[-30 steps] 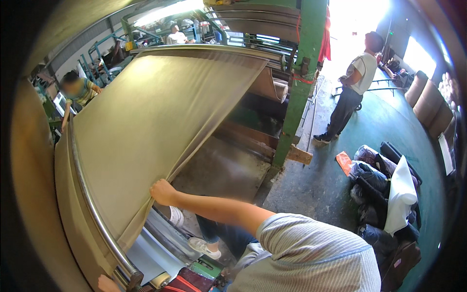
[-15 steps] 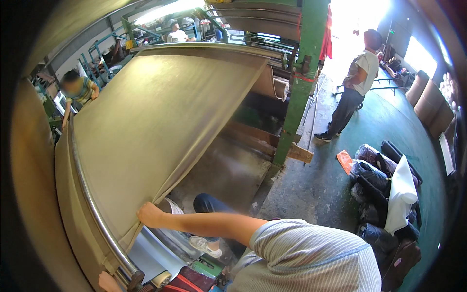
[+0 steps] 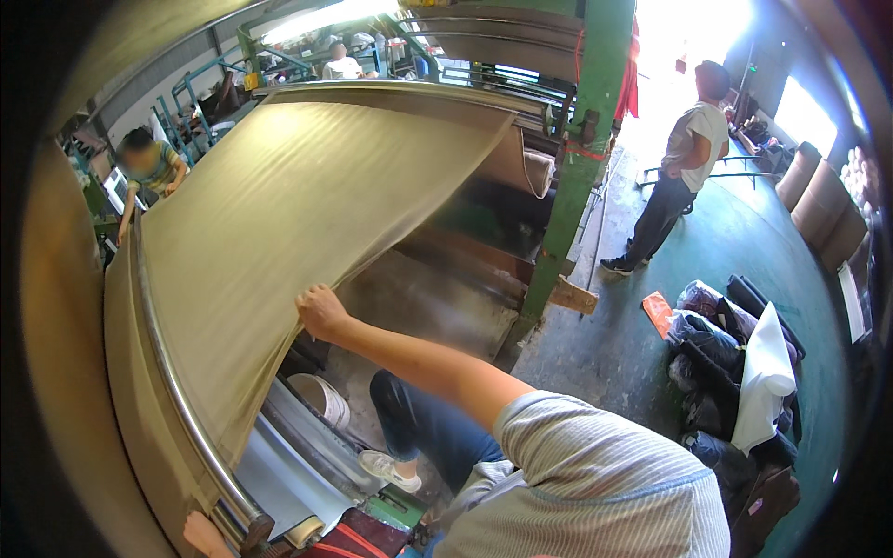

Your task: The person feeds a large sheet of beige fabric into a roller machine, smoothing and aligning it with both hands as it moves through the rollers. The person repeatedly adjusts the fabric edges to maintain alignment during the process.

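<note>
A wide sheet of olive-brown fabric (image 3: pixel 251 205) slopes from the machine's top down to a long metal roller (image 3: pixel 167 358) at my left. My right hand (image 3: pixel 322 312) is closed on the sheet's right edge, pulling it taut into a point with folds running from the grip. Low at the left, my left hand (image 3: pixel 205 536) is closed at the fabric's edge beside the roller's near end; its fingertips are partly hidden. Beneath the sheet lies a pale grey-blue roll of material (image 3: pixel 288 488), with a white bucket (image 3: pixel 321 400) behind it.
A co-worker (image 3: pixel 149 167) leans at the sheet's far left edge. Another person (image 3: pixel 688 158) stands beyond the green machine post (image 3: pixel 581 167); a third (image 3: pixel 341 63) is at the back. Wrapped dark rolls (image 3: pixel 716 363) and a white sheet (image 3: pixel 767 372) lie on the floor at right.
My right hand has moved up and away along the fabric's edge, lifting it and uncovering the bucket. My left hand has shifted only slightly. The co-worker at the left has moved a little.
</note>
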{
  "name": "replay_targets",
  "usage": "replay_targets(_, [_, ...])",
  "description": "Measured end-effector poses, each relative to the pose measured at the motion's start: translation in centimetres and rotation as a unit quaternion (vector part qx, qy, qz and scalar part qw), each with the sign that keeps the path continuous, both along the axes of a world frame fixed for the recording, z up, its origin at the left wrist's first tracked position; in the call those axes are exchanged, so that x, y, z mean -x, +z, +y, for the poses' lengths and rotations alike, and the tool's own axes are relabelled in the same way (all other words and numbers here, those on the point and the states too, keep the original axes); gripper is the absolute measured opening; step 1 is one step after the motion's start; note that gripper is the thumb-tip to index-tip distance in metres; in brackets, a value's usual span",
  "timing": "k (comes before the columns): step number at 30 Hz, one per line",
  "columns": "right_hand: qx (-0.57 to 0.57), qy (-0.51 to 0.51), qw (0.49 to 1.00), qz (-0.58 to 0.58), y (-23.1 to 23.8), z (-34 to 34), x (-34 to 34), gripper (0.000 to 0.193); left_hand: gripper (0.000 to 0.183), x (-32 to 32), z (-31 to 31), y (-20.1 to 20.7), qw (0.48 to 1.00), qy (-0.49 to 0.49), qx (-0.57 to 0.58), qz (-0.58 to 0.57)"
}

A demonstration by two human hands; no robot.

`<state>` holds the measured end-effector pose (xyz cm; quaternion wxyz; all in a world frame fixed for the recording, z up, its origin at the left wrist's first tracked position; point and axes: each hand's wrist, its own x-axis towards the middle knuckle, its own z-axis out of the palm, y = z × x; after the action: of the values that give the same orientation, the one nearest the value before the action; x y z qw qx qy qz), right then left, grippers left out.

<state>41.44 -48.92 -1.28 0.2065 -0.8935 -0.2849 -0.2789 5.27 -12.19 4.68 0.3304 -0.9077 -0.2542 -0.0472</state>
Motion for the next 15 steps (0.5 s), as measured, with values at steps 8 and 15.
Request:
replay_targets(8, [0.043, 0.090, 0.991, 0.092, -4.4, 2.1, 5.5, 0.012, 0.019, 1.8, 3.7, -2.7, 0.998, 0.056, -0.031, 0.005])
replay_targets(15, [0.044, 0.128, 0.989, 0.062, -5.2, 5.1, 8.5, 0.011, 0.019, 0.5, 2.0, -1.4, 0.999, 0.037, -0.008, -0.007])
